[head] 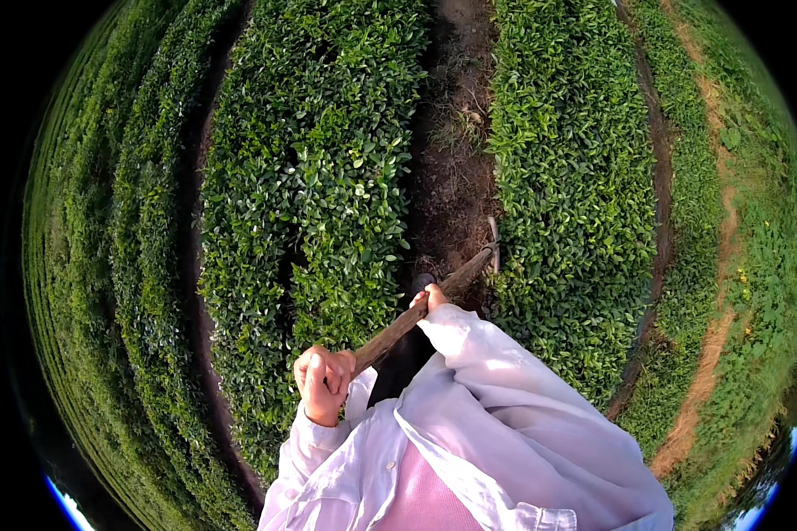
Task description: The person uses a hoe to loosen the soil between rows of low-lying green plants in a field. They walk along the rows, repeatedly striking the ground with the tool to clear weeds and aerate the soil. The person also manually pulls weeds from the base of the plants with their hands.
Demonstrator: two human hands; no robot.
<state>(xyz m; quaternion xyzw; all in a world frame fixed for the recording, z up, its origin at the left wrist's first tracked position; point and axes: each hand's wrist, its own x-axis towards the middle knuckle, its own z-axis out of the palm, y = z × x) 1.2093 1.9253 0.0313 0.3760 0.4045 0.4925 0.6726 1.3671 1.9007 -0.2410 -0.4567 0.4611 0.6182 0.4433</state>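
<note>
A hoe with a rough wooden handle [392, 333] slants across my body, from lower left to upper right. My left hand [323, 381] is closed around the handle near its lower end. Farther up the handle, my right hand [430, 299] grips it, with the white sleeve close behind. The hoe's narrow metal head [494, 244] lies at the far end, beside the right-hand row of bushes and over the soil path. Whether its edge touches the ground I cannot tell.
Leafy green bushes, like tea, form a broad row on the left [345, 166] and another on the right [571, 166]. Between them runs a brown soil path [448, 179] with dry grass. A dark shoe [423, 281] shows beyond my right hand. More rows and a grassy strip lie farther out.
</note>
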